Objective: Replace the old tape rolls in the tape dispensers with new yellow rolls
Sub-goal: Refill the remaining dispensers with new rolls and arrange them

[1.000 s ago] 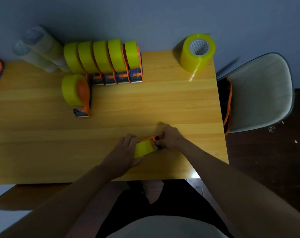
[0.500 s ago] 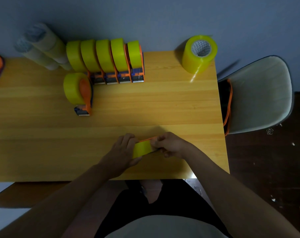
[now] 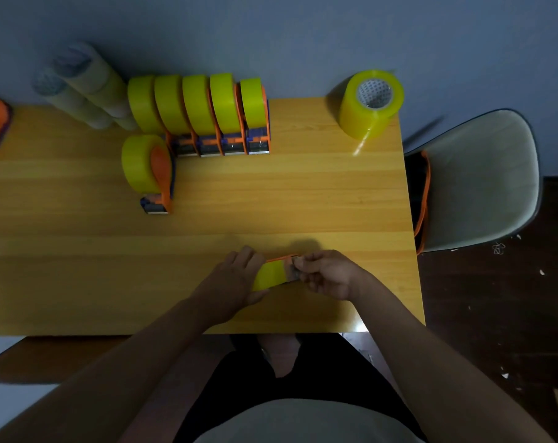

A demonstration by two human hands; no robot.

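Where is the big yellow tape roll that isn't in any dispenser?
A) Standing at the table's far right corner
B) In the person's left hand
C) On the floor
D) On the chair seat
A: the loose yellow roll stands on end at the far right corner of the table, its core facing up, apart from the row of loaded dispensers and well away from both hands.

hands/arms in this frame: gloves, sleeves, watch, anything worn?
Nothing worn that shows. The left hand and right hand are bare, without gloves, and both forearms are uncovered up to the frame edge. No watch, ring or band is visible, though the dim light could hide small items.
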